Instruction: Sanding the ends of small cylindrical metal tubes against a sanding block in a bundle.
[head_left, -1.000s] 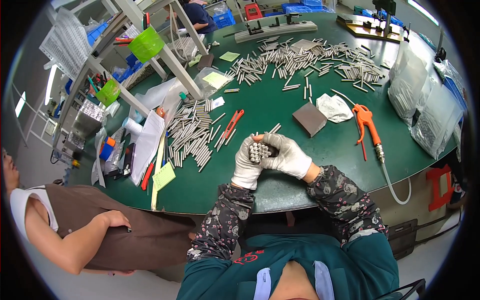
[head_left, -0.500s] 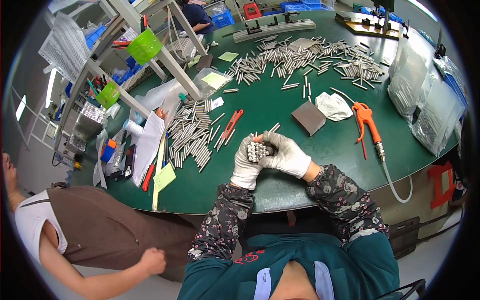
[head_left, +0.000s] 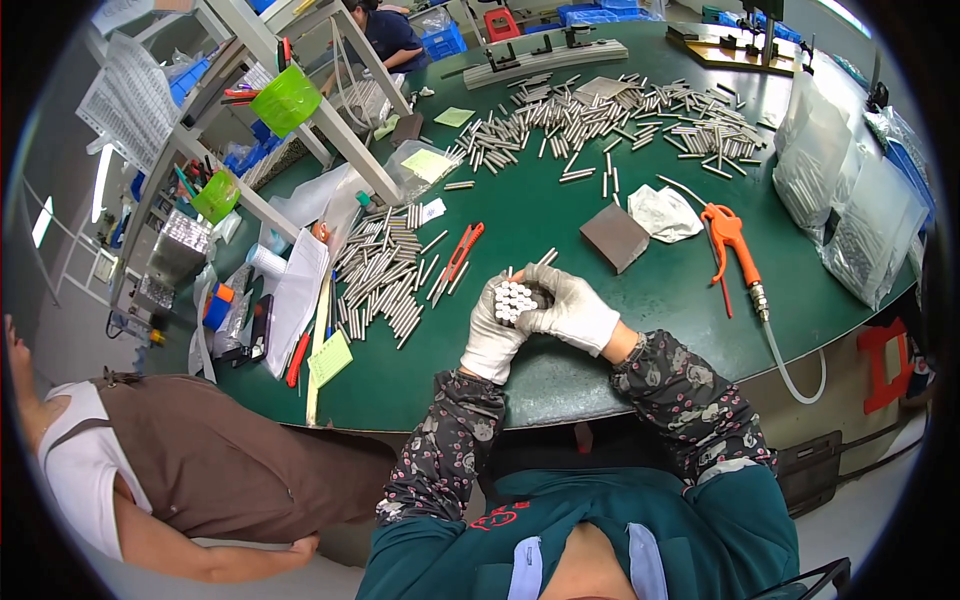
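A bundle of short metal pins (head_left: 514,301) is held between my two gloved hands, its round ends facing up toward me and shining bright. My left hand (head_left: 490,330) wraps the bundle from the left in a white work glove. From the right, my right hand (head_left: 574,312) closes round the same pins, its thumb against their side. Both hands are just above the near part of the green table (head_left: 540,385). A few loose pins lie just beyond my fingertips. Left of them lies a red utility knife (head_left: 460,258).
Loose pins (head_left: 380,275) lie left, with a larger spread (head_left: 600,115) behind. A brown block (head_left: 615,238), white cloth (head_left: 665,213) and orange air gun (head_left: 733,245) with hose lie right. Bags of pins (head_left: 870,240) stand at the right edge. A person in a brown apron (head_left: 210,455) stands left.
My hands stay in place round the bundle, whose pin ends now catch more light. The person at the left has shifted and lowered their hand.
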